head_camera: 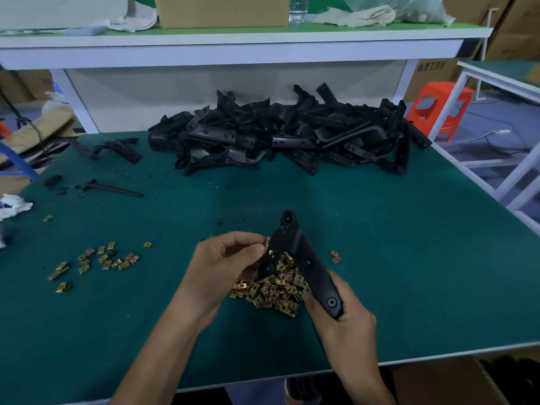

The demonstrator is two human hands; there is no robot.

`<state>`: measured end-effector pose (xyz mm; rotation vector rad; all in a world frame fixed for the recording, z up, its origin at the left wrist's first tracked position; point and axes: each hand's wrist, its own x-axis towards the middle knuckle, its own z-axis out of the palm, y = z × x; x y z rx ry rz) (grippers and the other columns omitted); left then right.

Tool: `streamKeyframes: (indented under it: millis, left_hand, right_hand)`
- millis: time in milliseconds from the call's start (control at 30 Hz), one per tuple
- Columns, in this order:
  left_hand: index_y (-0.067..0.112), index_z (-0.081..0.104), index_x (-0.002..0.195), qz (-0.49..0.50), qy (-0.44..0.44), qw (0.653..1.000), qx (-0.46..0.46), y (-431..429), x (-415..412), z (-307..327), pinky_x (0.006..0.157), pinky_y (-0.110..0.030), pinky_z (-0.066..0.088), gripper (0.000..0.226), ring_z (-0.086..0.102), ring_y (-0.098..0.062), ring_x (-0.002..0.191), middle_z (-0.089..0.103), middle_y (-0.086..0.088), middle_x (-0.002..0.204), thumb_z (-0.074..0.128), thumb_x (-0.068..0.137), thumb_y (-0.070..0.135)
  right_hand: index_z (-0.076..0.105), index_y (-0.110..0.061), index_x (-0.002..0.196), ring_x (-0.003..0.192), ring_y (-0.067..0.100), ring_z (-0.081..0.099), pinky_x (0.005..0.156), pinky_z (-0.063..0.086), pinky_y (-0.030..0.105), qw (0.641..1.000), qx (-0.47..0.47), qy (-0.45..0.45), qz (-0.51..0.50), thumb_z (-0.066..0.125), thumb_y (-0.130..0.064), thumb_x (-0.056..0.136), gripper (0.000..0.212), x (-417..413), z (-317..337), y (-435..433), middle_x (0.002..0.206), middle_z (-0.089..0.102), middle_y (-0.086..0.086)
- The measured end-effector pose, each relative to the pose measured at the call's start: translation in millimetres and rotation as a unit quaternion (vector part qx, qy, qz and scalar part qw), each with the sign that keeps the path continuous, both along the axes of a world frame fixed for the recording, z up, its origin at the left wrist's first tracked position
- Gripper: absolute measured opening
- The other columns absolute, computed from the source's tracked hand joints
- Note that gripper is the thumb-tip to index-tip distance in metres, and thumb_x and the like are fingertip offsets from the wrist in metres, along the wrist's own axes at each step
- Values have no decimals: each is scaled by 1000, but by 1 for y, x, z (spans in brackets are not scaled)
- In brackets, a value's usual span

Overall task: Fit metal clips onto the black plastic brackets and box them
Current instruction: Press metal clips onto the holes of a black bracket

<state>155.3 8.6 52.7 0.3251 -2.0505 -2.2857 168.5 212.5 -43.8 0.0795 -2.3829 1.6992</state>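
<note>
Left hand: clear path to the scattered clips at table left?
Probably yes: only bare mat lies between the left hand and the scattered clips. But it seems to be pinching a clip at the bracket.

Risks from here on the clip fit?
1. The left hand pinches a small metal clip by the fingertips at the bracket edge; it could slip and drop into the clip pile below.
2. The right hand grips only the bracket's lower end, so pushing the clip on may twist it.
3. Loose clips lie scattered to the left, easily lost.
</note>
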Motion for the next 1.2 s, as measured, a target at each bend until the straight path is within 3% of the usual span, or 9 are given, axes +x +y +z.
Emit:
streamKeyframes:
  millis: [300,433,767,867,933,1033,1200]
  left_hand:
    - [17,81,84,5,-14,1000,-2,-1,-3,-1,56,-19,52,15,68,-10,69,75,-7,80,73,88,5]
    - [20,81,83,32,-28,999,23,1,-3,-7,55,-18,50,16,66,-8,68,75,-6,81,73,88,7]
    - [25,81,81,23,-52,997,-48,2,3,-13,55,-17,50,15,63,-9,68,76,0,80,78,85,11]
    - [31,79,90,-8,-38,997,-66,7,7,-14,67,-18,54,15,70,-8,76,78,4,85,81,85,18]
    - [30,75,94,13,-19,990,-137,14,10,-18,75,-23,57,15,73,-5,84,77,11,89,83,81,29]
    - [34,69,87,72,25,956,-282,23,13,-20,70,-28,55,18,69,0,76,73,19,82,78,78,46]
    - [34,68,84,96,62,915,-387,27,9,-18,70,-33,55,19,66,1,74,70,23,74,75,81,51]
  right_hand:
    - [63,-50,121,61,-1,58,60,47,17,1000,16,-15,14,78,-27,84,46,-1,-5,2,77,70,-9]
    - [64,-47,122,58,0,54,57,44,12,999,31,-10,22,78,-25,85,46,-1,-4,2,73,66,-9]
    - [62,-51,120,66,2,62,59,44,11,998,65,-12,4,77,-32,83,44,0,-3,1,78,68,-16]
    - [62,-52,120,70,4,64,63,46,13,998,61,-4,-1,76,-35,83,42,2,-2,-1,81,69,-15]
    - [61,-52,120,73,4,66,64,47,14,998,58,3,-8,74,-39,83,41,4,0,-1,83,70,-15]
    - [61,-50,120,73,4,67,62,47,14,999,46,10,-24,74,-40,85,39,5,3,-2,84,70,-15]
    - [61,-49,121,73,4,67,63,49,17,999,34,6,-30,76,-37,86,39,6,4,-1,83,70,-16]
